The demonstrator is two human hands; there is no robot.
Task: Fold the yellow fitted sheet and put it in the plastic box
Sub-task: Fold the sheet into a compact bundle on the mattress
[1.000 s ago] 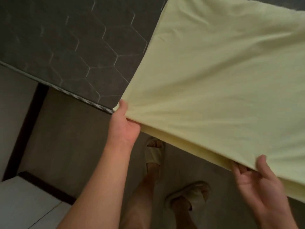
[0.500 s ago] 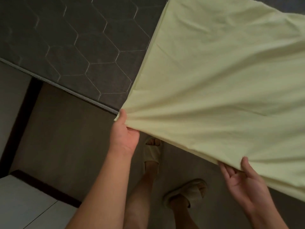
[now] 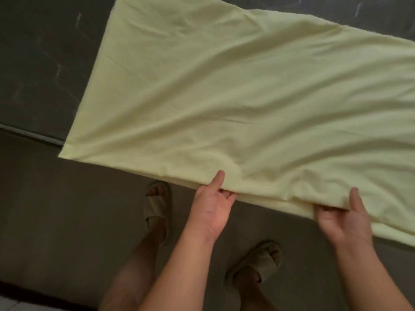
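The dark mattress (image 3: pixel 45 63) bore the yellow fitted sheet (image 3: pixel 235 97), which lay spread across it in a doubled layer, its near edge overhanging the side. Diagonal wrinkles ran across the cloth toward the near edge. No plastic box was in view. The left hand (image 3: pixel 212 212) pinched that near edge, thumb on top and fingers beneath. The right hand (image 3: pixel 343 218), close beside it along the same edge, was likewise closed on the sheet, though blurred. Judgement: a fold was under way. To do it well, both layers should be held together, the edge kept taut and level, and wrinkles drawn out before carrying it across.
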